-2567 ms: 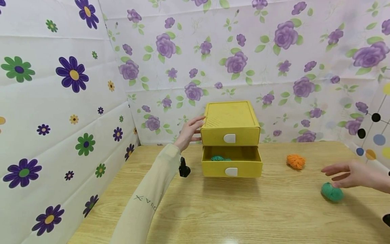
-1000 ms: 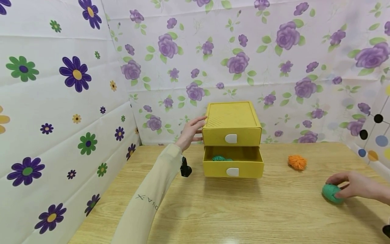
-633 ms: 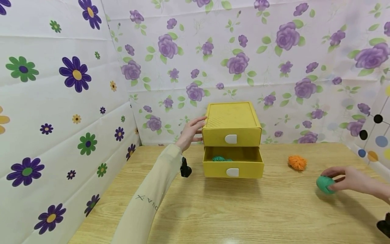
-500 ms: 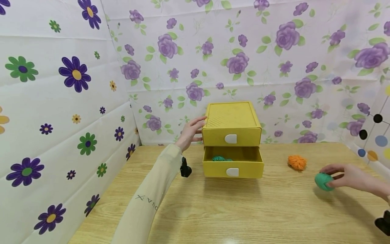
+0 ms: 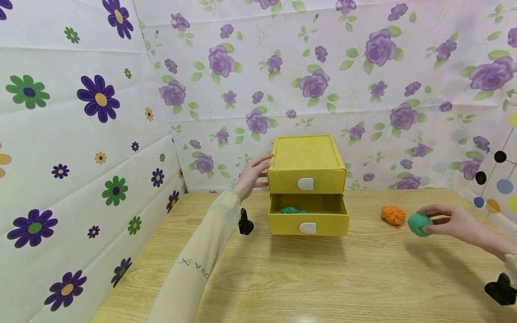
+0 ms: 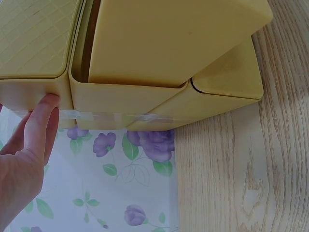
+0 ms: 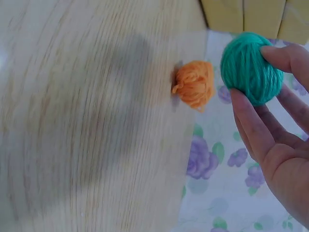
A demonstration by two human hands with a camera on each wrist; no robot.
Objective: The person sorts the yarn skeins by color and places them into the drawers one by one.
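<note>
A green yarn bundle (image 5: pixel 291 210) is inside the open lower drawer (image 5: pixel 278 224); a round green yarn ball (image 5: pixel 418 224) and a fluffy orange yarn ball (image 5: pixel 393 215) are outside it.
Head view: the right hand (image 5: pixel 450 220) holds the green ball above the wooden desk (image 5: pixel 307 273), near the orange one and well apart from the drawer; the work looks only partly done. The left hand (image 5: pixel 253 175) touches a yellow plastic two-drawer box (image 5: pixel 304 150). Left wrist view: its fingers are apart, one fingertip against the box's side. Right wrist view: thumb and fingers clamp the green ball; the orange one lies untouched.
</note>
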